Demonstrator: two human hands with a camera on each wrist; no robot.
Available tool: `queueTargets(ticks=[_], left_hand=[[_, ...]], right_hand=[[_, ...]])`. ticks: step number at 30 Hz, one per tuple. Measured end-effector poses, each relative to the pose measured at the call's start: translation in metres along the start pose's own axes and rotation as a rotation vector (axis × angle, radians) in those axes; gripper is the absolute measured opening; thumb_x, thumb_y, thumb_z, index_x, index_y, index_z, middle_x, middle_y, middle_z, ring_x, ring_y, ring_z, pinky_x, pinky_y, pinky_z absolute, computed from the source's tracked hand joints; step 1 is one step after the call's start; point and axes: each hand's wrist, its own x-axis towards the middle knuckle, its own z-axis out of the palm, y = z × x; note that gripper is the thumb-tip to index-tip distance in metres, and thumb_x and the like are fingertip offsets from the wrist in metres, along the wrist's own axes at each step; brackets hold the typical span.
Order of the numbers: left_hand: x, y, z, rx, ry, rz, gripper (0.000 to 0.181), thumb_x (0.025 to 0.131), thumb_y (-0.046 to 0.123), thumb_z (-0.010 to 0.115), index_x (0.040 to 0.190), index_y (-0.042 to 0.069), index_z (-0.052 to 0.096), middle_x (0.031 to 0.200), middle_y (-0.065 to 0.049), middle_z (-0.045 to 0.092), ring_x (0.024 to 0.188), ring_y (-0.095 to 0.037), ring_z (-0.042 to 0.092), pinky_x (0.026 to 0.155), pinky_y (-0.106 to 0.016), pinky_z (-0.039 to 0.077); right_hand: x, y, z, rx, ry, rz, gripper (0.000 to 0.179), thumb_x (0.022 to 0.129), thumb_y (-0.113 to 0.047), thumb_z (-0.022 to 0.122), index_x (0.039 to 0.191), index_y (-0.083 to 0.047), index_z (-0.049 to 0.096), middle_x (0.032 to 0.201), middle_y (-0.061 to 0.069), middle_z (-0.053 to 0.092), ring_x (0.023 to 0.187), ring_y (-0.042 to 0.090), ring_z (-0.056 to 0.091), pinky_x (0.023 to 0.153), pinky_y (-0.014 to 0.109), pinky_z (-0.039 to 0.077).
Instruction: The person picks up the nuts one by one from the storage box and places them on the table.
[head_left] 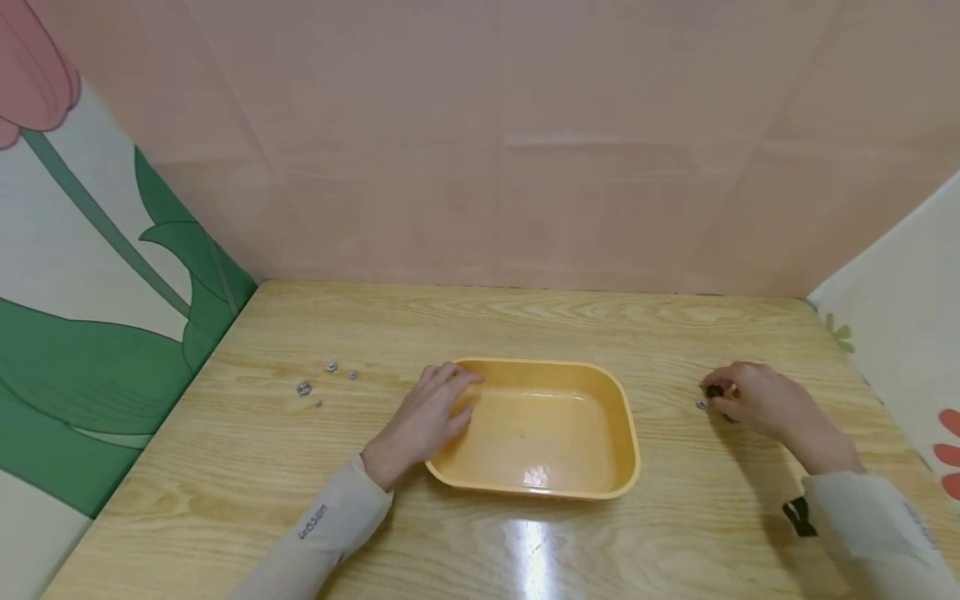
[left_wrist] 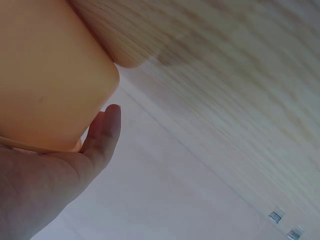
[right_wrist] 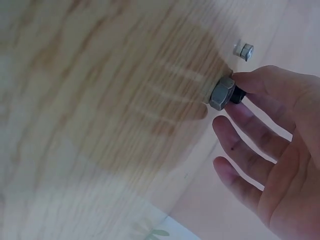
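Observation:
My left hand point(head_left: 423, 417) rests over the left rim of a yellow plastic basin point(head_left: 558, 364), its fingers loosely bent. In the left wrist view, two fingers point(left_wrist: 111, 125) lie along the outside of the basin's corner. Over at the table's right, my right hand point(head_left: 765, 404) pinches a hex bolt point(right_wrist: 222, 93) between thumb and fingertips. The bolt has a grey six-sided head and a short black shank, and it is close over the wood. The other fingers spread loosely beside it. Near the fingertips lies a small metal nut point(head_left: 701, 404).
Several small metal nuts point(head_left: 303, 388) lie scattered on the wooden table point(head_left: 225, 467) left of the basin. A black piece point(head_left: 800, 517) shows next to the right sleeve. A pink wall point(head_left: 495, 217) closes off the back, and decorated panels stand at both sides.

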Motion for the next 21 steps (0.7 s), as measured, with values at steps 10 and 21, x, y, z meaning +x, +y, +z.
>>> queueTargets(ticks=[10, 21], left_hand=[[-0.0007, 0.0000, -0.0008, -0.007, 0.014, 0.019, 0.045, 0.092, 0.012, 0.068, 0.136, 0.011, 0.057, 0.130, -0.009, 0.058, 0.121, -0.030, 0.051, 0.102, -0.044, 0.048], [-0.0010, -0.0007, -0.0005, -0.009, 0.012, 0.020, 0.045, 0.093, 0.013, 0.067, 0.136, 0.011, 0.057, 0.130, -0.009, 0.059, 0.120, -0.030, 0.051, 0.101, -0.044, 0.048]], right_hand=[[-0.0018, -0.0024, -0.0009, 0.003, -0.013, 0.037, 0.025, 0.087, -0.013, 0.070, 0.111, -0.004, 0.072, 0.099, 0.020, 0.071, 0.083, 0.031, 0.068, 0.059, 0.047, 0.053], [-0.0028, -0.0023, 0.0029, 0.031, -0.013, 0.033, 0.028, 0.087, -0.011, 0.069, 0.112, 0.001, 0.070, 0.096, 0.018, 0.068, 0.081, 0.030, 0.067, 0.062, 0.045, 0.054]])
